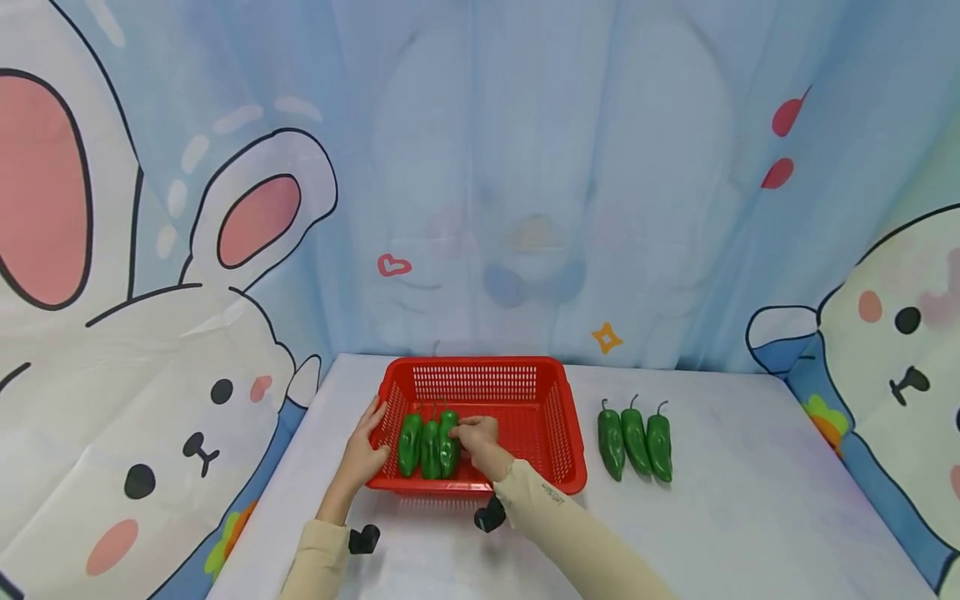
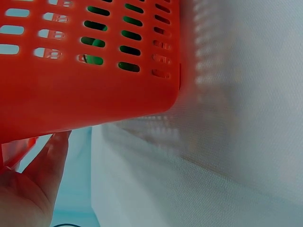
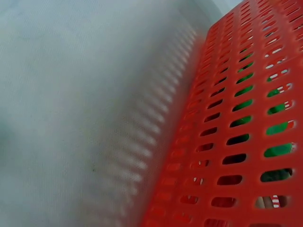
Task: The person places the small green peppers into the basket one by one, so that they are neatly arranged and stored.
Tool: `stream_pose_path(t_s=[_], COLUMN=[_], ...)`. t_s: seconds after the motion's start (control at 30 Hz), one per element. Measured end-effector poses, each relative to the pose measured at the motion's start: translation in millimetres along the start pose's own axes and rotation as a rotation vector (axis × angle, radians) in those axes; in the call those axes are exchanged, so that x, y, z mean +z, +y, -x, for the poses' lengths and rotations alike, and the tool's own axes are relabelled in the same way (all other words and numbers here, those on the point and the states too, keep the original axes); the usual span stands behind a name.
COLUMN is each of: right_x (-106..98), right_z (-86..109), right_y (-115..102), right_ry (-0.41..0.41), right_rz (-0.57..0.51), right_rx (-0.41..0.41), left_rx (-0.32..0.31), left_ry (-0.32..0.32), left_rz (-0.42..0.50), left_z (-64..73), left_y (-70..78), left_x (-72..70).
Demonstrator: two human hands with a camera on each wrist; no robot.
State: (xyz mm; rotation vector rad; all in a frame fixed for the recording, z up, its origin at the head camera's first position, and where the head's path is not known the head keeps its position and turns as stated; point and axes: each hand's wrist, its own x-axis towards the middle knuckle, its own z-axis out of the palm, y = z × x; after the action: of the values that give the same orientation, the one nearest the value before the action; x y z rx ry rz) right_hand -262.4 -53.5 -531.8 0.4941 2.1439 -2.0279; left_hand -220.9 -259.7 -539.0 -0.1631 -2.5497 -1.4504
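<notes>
In the head view a red plastic basket [image 1: 480, 490] stands on the table, with three green chili peppers side by side in its left part. My right hand [image 1: 478, 437] reaches over the basket's front rim, its curled fingers pinching the right-hand pepper [image 1: 448, 450] of that row. At the basket's left rim rests my left hand [image 1: 363, 450], fingers fairly straight along the side and thumb pointing inward. In the left wrist view this hand [image 2: 35, 184] touches the basket's outside [image 2: 94, 104]. Through the basket's slots [image 3: 236, 142] the right wrist view shows bits of green; the right hand is mostly hidden there.
To the right of the basket, three more green chili peppers [image 1: 634, 440] lie in a row on the white-covered table [image 1: 750, 500], stems toward the back. Behind the table hangs a blue curtain [image 1: 525, 167] with printed rabbits.
</notes>
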Motion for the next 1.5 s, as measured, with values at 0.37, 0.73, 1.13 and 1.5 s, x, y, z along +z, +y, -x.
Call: stream_pose_path(t_s=[0.37, 0.73, 1.13, 1.5], right_x=[-5, -10, -16, -22], right_z=[-4.9, -4.2, -3.7, 10.0], right_y=[-2, -6, -7, -19], right_ry=[0.048, 0.073, 0.094, -0.120], right_rz=[0.097, 0.151, 0.087, -0.038], right_rx=[0.010, 0.007, 0.025, 0.044], left_rx=[0.013, 0.011, 0.015, -0.031], left_ry=[-0.011, -0.027, -0.025, -0.022], left_rz=[0.005, 0.009, 0.013, -0.016], left_z=[-5.2, -10.1, -8.9, 1.5], left_y=[6.6, 9.7, 9.6, 1.5], left_x=[4.2, 7.6, 11.3, 1.0])
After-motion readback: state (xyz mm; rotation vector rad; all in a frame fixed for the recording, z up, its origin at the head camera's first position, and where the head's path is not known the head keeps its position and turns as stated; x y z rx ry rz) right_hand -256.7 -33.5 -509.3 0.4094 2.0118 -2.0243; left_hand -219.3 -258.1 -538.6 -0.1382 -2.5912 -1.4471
